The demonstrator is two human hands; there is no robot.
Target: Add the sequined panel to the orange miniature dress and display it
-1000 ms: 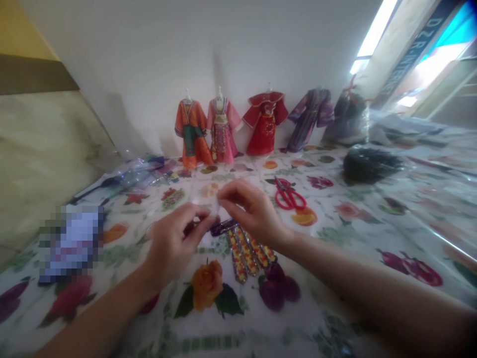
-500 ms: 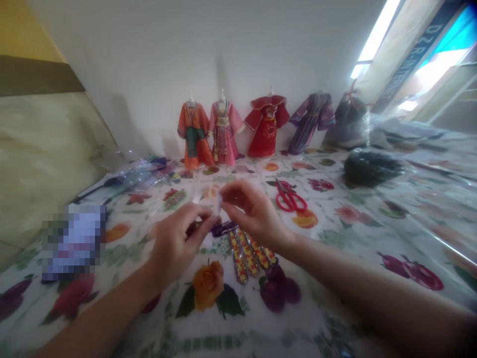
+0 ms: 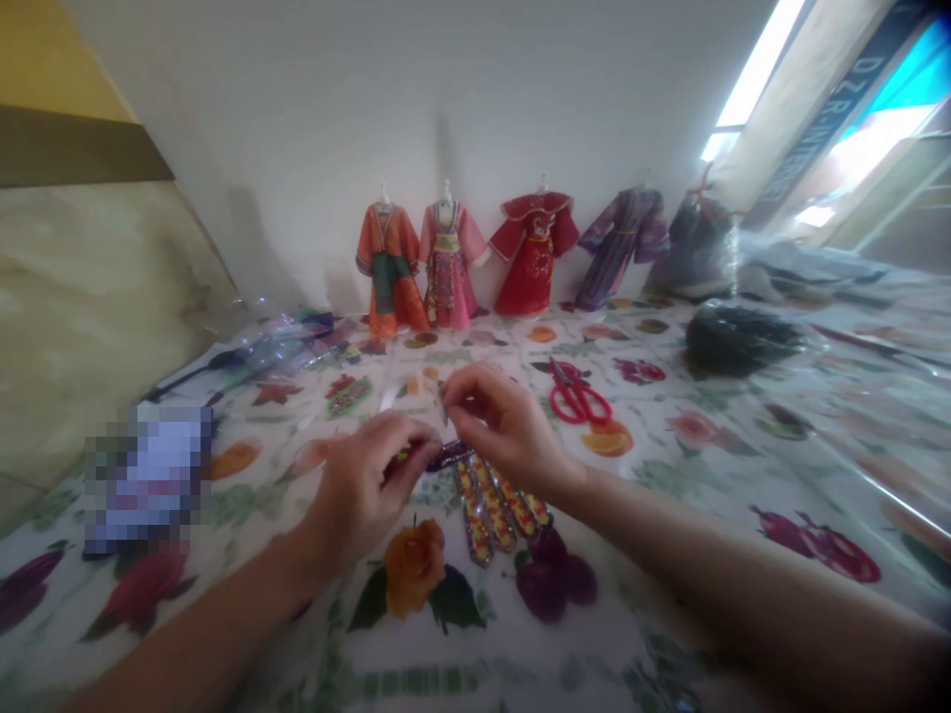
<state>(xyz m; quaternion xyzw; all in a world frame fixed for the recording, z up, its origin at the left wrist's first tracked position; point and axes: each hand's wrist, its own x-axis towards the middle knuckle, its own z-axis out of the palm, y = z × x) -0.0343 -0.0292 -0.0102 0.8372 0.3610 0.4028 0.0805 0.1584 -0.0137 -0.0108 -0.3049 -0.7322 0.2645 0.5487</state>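
Pinched fingertips observed on left hand (image 3: 371, 465) and right hand (image 3: 505, 421); anything held is too small to identify. Purple band (image 3: 453, 455) lies between them, patterned strips (image 3: 491, 507) extending nearer.

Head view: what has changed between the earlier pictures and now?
The left hand has shifted slightly right, its fingertips now lower, by the purple band. Any grip or release is too blurred to tell. The right hand barely moved; the patterned strips and red scissors stayed put.
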